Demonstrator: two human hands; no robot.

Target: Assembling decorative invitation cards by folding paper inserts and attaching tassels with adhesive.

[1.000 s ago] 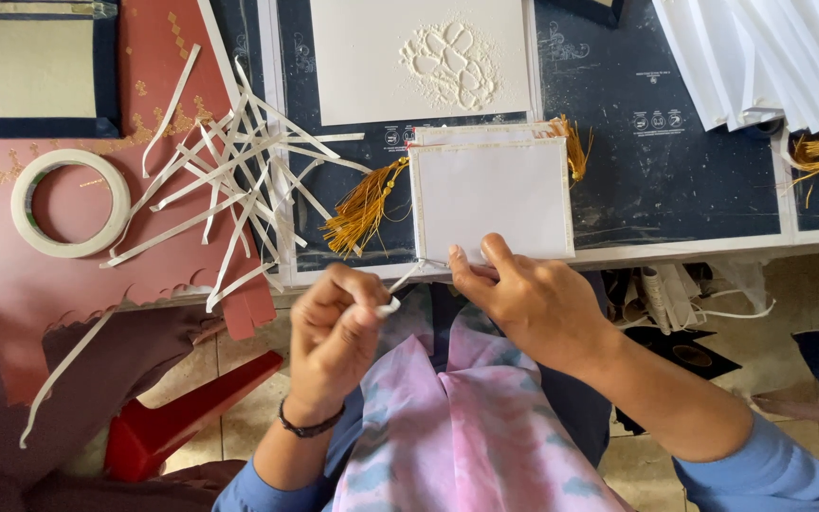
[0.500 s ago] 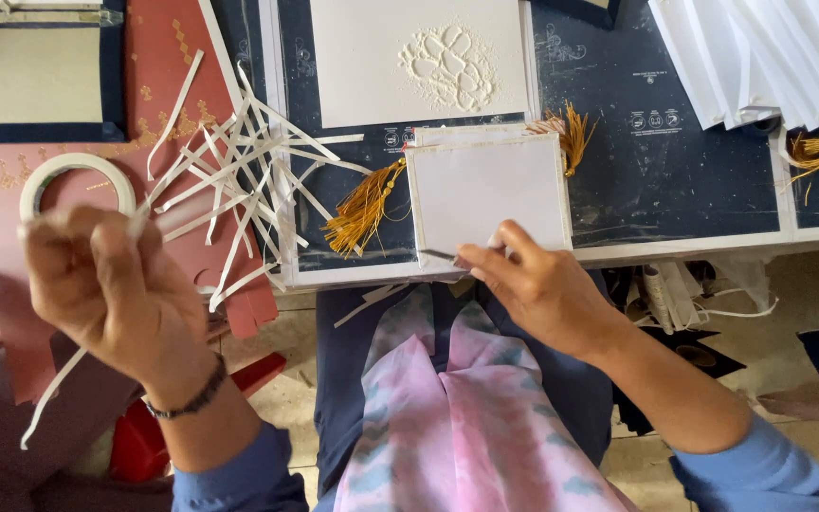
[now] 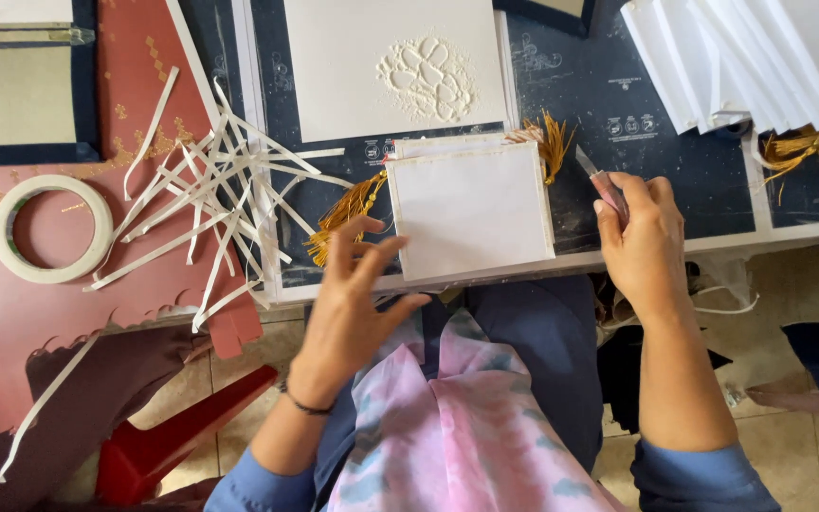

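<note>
At the centre of the frame a white card point(image 3: 471, 209) lies flat on the dark tabletop point(image 3: 618, 114), its lower edge close to the near rim; a gold tassel point(image 3: 345, 210) trails from its left side and another tuft shows at its upper right corner; a second sheet seems to lie under it, peeking out along the top. The left hand point(image 3: 357, 299) hovers open just below the card's lower left corner, fingers spread, thumb near the edge but, as far as I can tell, not pressing on it. The right hand point(image 3: 642, 242) is closed around a small knife point(image 3: 599, 180), blade pointing up and left, just beside the card's right edge. The card looks light and fairly stiff, likely to slide on the smooth mat unless pinned flat; it would crease if pinched hard, so the edges or a flat palm look the best hold; the tassel is soft and will drag. Left of centre lies a heap of white strips point(image 3: 210, 204); a tape roll point(image 3: 49, 229) sits at far left.
</note>
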